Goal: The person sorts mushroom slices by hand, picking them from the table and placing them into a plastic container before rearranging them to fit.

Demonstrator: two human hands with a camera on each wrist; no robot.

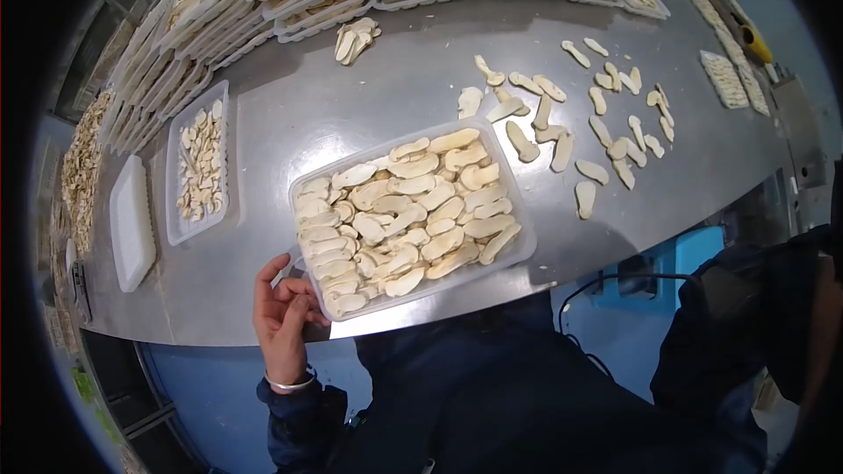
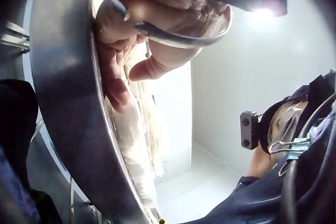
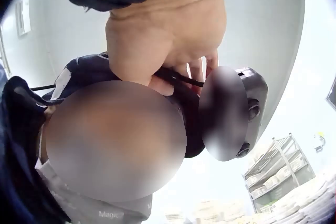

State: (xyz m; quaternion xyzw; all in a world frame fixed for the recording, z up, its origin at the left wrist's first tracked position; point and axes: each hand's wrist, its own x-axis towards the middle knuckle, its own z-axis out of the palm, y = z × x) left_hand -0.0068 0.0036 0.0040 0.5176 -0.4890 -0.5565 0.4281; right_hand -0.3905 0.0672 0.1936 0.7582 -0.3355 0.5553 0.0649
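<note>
One filled tray of mushroom slices sits near the front edge of a metal desk, a left hand at its near left corner.

Left of the filled tray are one partly filled tray and, farther left, one plain white container; beyond it lies one small pile of slices, and to its right roughly thirty loose slices. The left hand, wearing one bracelet, touches the tray's corner with relaxed, lightly bent fingers, thumb apart. The right hand is raised away from the tray, beside a black device at the person's head; its fingertips are hidden, so whether it grips cannot be told.
</note>
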